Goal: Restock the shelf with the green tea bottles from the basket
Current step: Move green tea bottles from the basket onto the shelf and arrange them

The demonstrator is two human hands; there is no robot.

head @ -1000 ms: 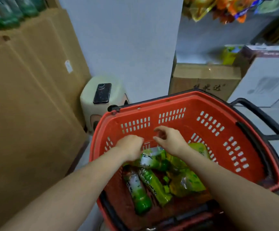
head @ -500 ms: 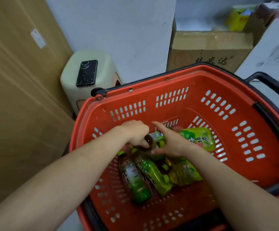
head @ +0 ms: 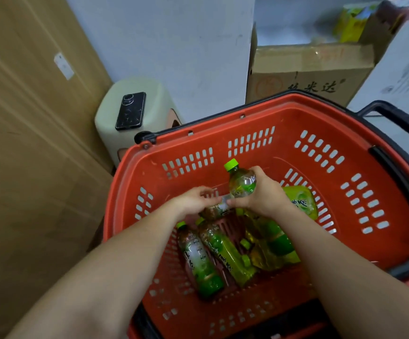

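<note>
A red plastic basket [head: 259, 123] holds several green tea bottles with green caps. My right hand [head: 264, 196] grips one green tea bottle [head: 241, 179], tilted up with its cap toward the basket's far wall. My left hand [head: 192, 200] closes on another bottle [head: 219, 209] lying just under it; its fingers partly hide that bottle. Two more bottles [head: 202, 263] [head: 225, 253] lie side by side on the basket floor, with others piled to the right [head: 298, 201]. No shelf is in view.
A cream stool [head: 115, 135] with a black phone [head: 130, 110] on it stands left of the basket. Tall cardboard [head: 27, 143] fills the left side. A brown carton [head: 308, 69] and a white box [head: 401, 77] sit behind. The basket's black handle [head: 394, 118] juts right.
My right hand has lifted one bottle up out of the pile, its cap now showing. My left hand has stayed low on a bottle beneath. The view has tilted further down.
</note>
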